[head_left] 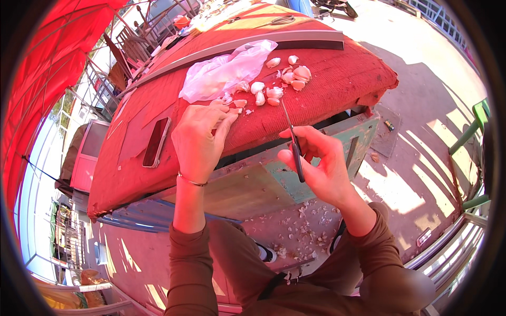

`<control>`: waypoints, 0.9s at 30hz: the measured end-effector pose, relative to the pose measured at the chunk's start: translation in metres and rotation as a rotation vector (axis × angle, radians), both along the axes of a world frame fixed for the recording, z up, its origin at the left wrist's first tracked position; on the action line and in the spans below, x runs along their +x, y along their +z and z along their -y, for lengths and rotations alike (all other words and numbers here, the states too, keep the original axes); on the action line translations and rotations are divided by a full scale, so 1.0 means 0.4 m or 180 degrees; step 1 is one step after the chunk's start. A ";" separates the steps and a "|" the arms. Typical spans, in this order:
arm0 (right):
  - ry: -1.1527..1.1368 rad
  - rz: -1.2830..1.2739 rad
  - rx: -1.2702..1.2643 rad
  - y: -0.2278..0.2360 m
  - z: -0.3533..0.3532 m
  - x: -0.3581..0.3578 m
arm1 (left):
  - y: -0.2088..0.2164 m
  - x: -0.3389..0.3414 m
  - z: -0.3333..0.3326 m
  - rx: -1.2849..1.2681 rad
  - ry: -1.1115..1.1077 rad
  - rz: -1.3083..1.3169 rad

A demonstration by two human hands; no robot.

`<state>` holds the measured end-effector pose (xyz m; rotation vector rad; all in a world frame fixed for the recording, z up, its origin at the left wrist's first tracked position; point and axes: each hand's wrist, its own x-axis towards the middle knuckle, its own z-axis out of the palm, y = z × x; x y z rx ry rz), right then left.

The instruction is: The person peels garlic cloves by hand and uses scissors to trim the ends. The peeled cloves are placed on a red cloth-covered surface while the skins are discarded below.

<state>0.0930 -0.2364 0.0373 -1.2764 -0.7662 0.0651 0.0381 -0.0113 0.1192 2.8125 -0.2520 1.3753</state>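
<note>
My left hand (200, 134) is over the near edge of the red cloth-covered table, its thumb and fingers pinched on a small garlic clove (236, 110), mostly hidden by the fingertips. In my right hand (321, 160) is a slim knife (297, 155) with a black handle, its thin blade pointing away from me toward the garlic. Loose cloves (258, 95) and bits of skin lie just beyond both hands. A partly broken garlic bulb (297, 76) sits farther right. Behind the cloves rests a crumpled, translucent pink plastic bag (226, 71).
A phone (157, 142) lies left of my left hand. A long metal bar (300, 38) crosses the red tabletop (348, 73) behind the bag, with scissors (282, 20) farther back. Garlic skins (300, 231) litter the floor by my feet. A green chair (477, 121) stands at right.
</note>
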 end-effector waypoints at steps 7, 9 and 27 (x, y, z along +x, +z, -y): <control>-0.0076 0.0094 0.0121 -0.003 -0.004 0.012 | 0.020 0.033 -0.004 0.0009 0.0027 -0.0071; -0.0025 -0.0013 0.0076 -0.005 -0.007 0.013 | 0.023 0.065 0.000 0.0000 -0.0289 -0.0165; -0.0139 0.0042 0.0122 -0.016 -0.014 0.024 | 0.055 0.140 0.039 -0.0047 -0.0544 -0.1192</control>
